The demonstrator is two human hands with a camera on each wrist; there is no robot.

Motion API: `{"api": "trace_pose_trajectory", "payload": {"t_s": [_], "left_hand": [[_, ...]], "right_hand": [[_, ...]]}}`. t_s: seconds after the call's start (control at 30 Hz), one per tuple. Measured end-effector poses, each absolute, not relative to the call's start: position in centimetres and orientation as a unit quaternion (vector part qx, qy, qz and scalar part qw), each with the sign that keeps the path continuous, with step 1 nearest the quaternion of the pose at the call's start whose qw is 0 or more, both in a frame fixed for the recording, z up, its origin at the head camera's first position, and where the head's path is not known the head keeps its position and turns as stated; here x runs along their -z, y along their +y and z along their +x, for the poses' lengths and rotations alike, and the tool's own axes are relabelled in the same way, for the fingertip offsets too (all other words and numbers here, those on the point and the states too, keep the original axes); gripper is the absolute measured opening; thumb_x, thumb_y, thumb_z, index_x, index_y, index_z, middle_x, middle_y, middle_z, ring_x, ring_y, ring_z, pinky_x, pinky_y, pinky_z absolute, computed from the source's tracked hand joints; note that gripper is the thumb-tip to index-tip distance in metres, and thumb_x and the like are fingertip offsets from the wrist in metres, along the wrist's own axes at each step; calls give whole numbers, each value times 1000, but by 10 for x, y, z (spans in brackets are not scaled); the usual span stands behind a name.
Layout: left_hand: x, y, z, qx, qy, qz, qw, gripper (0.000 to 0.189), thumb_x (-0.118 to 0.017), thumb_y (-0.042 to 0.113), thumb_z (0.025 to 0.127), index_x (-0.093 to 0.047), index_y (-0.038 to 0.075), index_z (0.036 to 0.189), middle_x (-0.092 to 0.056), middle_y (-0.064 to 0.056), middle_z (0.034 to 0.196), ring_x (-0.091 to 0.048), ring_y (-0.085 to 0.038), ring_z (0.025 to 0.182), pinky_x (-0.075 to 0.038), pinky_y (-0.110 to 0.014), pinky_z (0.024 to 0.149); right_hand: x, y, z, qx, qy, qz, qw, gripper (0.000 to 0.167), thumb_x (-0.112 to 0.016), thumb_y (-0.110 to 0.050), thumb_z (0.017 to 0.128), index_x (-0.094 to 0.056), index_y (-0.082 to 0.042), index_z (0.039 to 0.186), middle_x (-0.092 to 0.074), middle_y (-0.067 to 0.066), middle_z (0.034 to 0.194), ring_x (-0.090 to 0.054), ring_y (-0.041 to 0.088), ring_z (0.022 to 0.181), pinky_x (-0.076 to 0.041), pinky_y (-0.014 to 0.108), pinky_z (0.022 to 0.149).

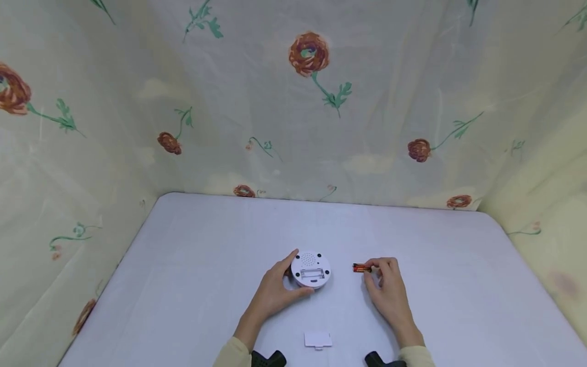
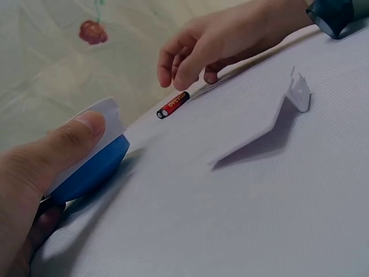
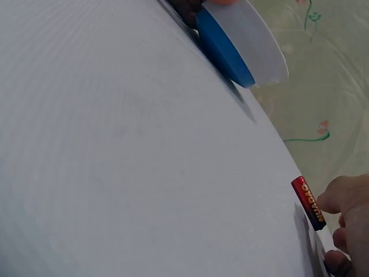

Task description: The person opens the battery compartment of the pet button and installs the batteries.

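My left hand (image 1: 278, 290) grips a round white device (image 1: 308, 261) by its left side, thumb along the near rim and fingers behind. Its upturned face has speaker holes, dark round feet and an uncovered battery compartment. A blue lower side of the device (image 2: 95, 170) shows in the left wrist view. To the right, my right hand (image 1: 387, 288) pinches a pair of red-and-black batteries (image 1: 360, 267) at one end between thumb and fingertips. They lie side by side, close over the table; only one battery (image 3: 308, 202) shows clearly in the right wrist view.
A white battery cover (image 1: 318, 339) with a small tab lies on the white table (image 1: 206, 255) near the front, between the forearms. Flower-patterned curtains (image 1: 367, 127) hang around the table's back and sides. Each wrist wears a dark strap-on device.
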State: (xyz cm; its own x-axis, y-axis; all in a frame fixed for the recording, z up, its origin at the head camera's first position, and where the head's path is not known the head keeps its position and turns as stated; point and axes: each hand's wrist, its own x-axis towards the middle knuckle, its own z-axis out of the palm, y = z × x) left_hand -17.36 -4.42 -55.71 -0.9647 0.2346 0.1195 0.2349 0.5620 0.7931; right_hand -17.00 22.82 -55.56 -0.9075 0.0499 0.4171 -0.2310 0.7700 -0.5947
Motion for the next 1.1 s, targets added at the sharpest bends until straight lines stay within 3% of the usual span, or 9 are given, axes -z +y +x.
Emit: {"api": "trace_pose_trajectory", "payload": {"t_s": [0.23, 0.4, 0.67, 1.1], "left_hand": [[551, -44, -176, 450, -883, -137, 2, 97, -75, 58, 68, -31, 27, 148, -58, 0, 127, -55, -11, 107, -45, -38, 95], [549, -46, -175, 445, -886, -134, -2, 96, -76, 57, 67, -32, 27, 148, -59, 2, 122, -54, -10, 102, -45, -36, 93], [553, -47, -170, 445, -885, -135, -14, 96, -77, 56, 67, -32, 29, 147, -57, 2, 126, -53, -9, 104, -44, -36, 95], [557, -43, -170, 459, -879, -132, 10, 98, -74, 62, 66, -32, 26, 148, -56, 5, 129, -53, -6, 101, -45, -33, 92]], "right_hand": [[552, 228, -172, -324, -929, 1, 177, 19, -67, -5, 83, -64, -6, 102, -48, 7, 96, -43, 12, 75, -38, 21, 63], [552, 224, -169, -318, -936, -16, 150, 23, -66, -8, 83, -63, -4, 105, -50, 8, 97, -46, 15, 78, -39, 23, 65], [560, 221, -161, -302, -938, -11, 171, 13, -68, -6, 82, -64, -8, 94, -56, 4, 92, -46, 13, 79, -38, 22, 64], [558, 225, -167, -294, -934, 42, 199, 16, -73, -4, 77, -67, -10, 91, -57, 0, 87, -45, 11, 80, -39, 23, 66]]}}
